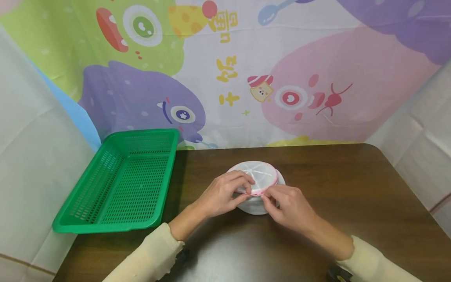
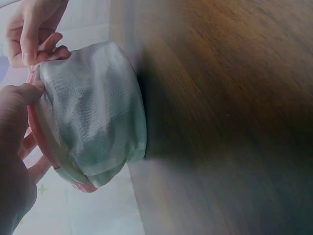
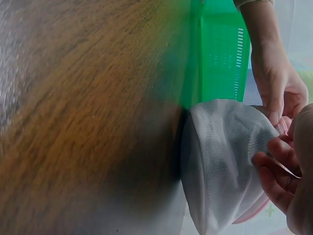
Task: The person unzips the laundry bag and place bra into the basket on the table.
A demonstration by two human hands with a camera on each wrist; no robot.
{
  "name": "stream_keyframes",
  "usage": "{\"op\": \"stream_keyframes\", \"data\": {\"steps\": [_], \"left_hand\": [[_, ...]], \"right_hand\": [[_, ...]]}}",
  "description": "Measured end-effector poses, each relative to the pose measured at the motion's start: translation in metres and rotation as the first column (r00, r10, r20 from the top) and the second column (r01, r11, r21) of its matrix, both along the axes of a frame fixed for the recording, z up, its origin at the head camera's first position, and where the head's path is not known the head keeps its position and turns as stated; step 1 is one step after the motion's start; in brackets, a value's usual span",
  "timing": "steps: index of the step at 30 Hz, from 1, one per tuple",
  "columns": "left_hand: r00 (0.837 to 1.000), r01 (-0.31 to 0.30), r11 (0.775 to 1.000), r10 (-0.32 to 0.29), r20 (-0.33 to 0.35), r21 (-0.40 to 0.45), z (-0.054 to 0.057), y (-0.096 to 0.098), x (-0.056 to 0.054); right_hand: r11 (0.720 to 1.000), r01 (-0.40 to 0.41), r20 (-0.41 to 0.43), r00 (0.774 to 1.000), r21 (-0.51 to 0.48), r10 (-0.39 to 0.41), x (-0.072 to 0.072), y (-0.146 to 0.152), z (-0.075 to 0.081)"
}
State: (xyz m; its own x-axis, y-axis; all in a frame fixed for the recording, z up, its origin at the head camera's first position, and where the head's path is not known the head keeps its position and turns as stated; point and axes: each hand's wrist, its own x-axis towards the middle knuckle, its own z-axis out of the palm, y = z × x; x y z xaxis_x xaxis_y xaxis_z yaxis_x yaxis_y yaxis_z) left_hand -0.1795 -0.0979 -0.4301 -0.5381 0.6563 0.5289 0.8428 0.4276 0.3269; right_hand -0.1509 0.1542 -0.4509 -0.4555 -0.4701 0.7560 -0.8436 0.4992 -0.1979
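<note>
A round white mesh laundry bag (image 1: 262,175) with pink zipper trim stands on the brown table, its flat top facing up. My left hand (image 1: 225,192) pinches the trim at the near edge of the top. Just to its right, my right hand (image 1: 290,205) pinches the same edge at the zipper, thumb against forefinger; the zipper pull itself is hidden by the fingertips. In the left wrist view the bag's grey-white mesh side (image 2: 93,107) bulges below the pink trim. The right wrist view shows the soft side wall (image 3: 225,152) slightly creased. What the bag contains cannot be made out.
To the left stands a green perforated plastic basket (image 1: 137,188), with nothing seen inside. Behind the wooden table (image 1: 334,176) hangs a cartoon-printed cloth (image 1: 225,117). Pale panels (image 1: 430,129) flank both sides.
</note>
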Motion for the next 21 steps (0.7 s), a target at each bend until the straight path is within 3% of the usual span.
{"op": "stream_keyframes", "data": {"steps": [11, 21], "left_hand": [[0.999, -0.006, 1.0, 0.006, -0.054, 0.012, -0.0005, 0.0045, -0.0011], [0.999, -0.005, 1.0, 0.006, -0.04, 0.011, -0.0015, 0.0066, -0.0012]], "right_hand": [[1.0, -0.013, -0.008, 1.0, -0.005, 0.013, 0.0002, -0.0038, -0.0008], [1.0, -0.024, -0.012, 1.0, -0.003, 0.024, 0.0013, -0.0075, -0.0005]]}}
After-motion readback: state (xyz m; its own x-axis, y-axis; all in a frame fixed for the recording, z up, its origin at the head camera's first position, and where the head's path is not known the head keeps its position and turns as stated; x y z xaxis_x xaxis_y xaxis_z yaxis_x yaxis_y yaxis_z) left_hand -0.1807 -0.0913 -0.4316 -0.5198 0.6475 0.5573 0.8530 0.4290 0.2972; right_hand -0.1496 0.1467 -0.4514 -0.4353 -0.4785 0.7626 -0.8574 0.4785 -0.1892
